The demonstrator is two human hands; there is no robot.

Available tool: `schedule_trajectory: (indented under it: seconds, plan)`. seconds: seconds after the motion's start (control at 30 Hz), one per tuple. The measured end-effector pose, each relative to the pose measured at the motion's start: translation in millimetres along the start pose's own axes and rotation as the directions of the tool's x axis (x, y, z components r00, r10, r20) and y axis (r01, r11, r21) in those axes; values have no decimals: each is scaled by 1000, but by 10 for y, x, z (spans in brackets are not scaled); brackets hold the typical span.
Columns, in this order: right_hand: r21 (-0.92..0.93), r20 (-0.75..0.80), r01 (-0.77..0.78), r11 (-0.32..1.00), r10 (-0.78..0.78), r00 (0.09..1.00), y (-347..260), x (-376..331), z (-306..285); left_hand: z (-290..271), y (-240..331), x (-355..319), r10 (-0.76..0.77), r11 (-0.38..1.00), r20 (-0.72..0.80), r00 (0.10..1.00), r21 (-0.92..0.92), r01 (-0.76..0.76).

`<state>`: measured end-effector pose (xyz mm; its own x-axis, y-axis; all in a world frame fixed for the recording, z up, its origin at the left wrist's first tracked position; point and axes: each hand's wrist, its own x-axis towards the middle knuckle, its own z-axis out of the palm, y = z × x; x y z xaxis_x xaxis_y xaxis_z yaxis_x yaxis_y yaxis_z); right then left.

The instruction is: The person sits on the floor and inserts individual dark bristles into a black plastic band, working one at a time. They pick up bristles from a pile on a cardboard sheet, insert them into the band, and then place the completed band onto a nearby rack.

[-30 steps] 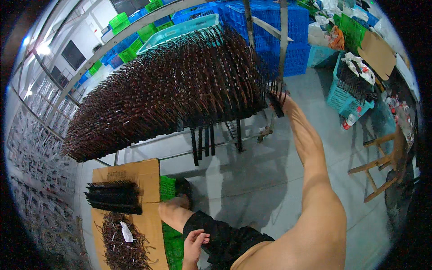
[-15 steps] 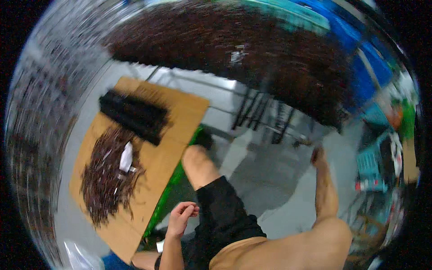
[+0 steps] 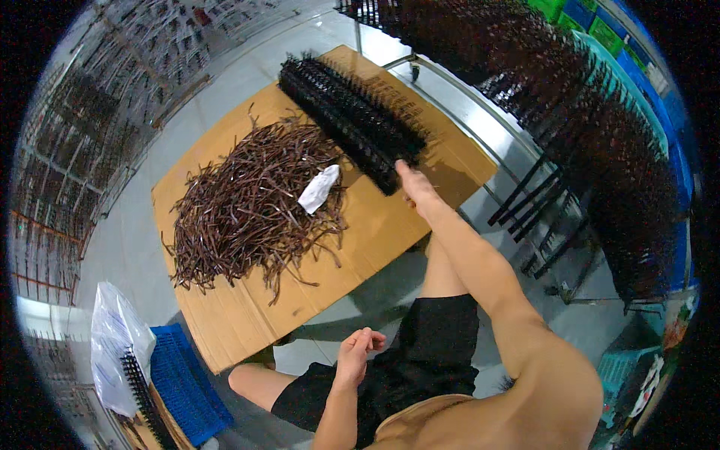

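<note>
My right hand [image 3: 416,185] reaches out to the near end of a bundle of black toothed strips [image 3: 349,112]. Its fingers are curled at the end of one strip, partly hidden. Above my lap, my left hand [image 3: 361,352] is closed with the fingertips together; anything held in them is too small to make out. Beside the strips lies a loose heap of thin dark-brown strands [image 3: 240,206]. A crumpled white piece [image 3: 319,189] rests on the heap's right side. Both heap and strips lie on a brown cardboard sheet [image 3: 382,232].
A metal rack loaded with dark bristly strips [image 3: 555,97] stands at the right. More racks [image 3: 75,142] line the left. At lower left are a clear plastic bag [image 3: 116,337] and a blue mesh mat [image 3: 189,382]. A teal crate [image 3: 626,375] sits at lower right.
My view has swung left, bringing the cardboard nearer the middle. My right arm has moved from the right side to the black strips; my left hand stays closed over my lap.
</note>
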<state>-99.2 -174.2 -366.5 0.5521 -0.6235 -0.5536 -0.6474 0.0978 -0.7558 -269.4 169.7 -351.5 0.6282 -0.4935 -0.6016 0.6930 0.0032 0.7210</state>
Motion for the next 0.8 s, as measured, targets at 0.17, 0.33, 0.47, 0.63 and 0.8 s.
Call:
schedule_trajectory:
  seconds: [0.17,0.33,0.47,0.63,0.8]
  plan:
    - [165,-476,200,966,-100,874,199,777,71,-182,20,100,15,999,-22,1000,40,-14]
    - [167,-503,476,863,-341,794,-241,233,248,-469,196,27,119,992,-14,993,37,-118]
    - [288,-378,432,854,-313,871,-364,298,34,-513,294,11,156,986,5,988,57,-156]
    - [760,-39,151,632,-188,981,-425,460,-206,-521,276,-79,215,977,35,976,1,-215]
    - [662,-2,259,704,-344,939,-876,314,-158,-543,279,-157,228,974,31,973,-10,-227]
